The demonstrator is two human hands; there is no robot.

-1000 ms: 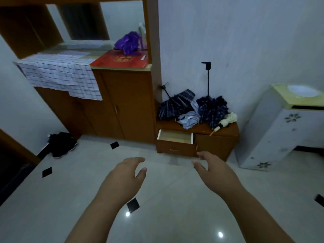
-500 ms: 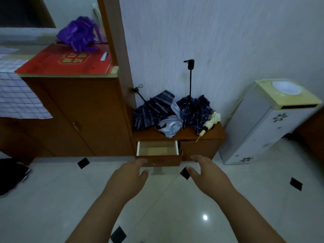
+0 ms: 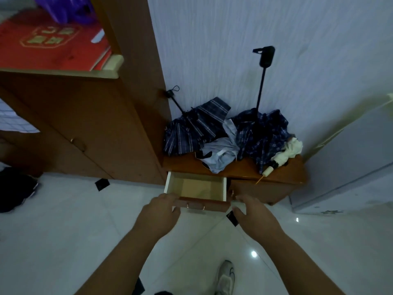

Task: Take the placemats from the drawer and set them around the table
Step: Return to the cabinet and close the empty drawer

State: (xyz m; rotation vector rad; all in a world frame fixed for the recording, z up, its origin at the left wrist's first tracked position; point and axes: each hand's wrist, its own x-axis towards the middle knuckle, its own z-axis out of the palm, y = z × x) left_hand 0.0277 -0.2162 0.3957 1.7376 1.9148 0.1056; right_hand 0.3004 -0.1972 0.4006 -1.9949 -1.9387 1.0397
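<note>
Now that the open, pale-lined wooden drawer (image 3: 195,189) has been reached, its front corners are flanked by both hands (image 3: 162,212), spread apart and empty; no placemats are seen inside.

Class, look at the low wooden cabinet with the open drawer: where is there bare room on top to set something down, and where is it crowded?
The low cabinet top is crowded: folded umbrellas cover most of it. Bare wood shows only along the front edge above the open drawer and at the right end past the white umbrella. The drawer's visible inside looks bare. Both hands, left hand and right hand, are at its front.
</note>
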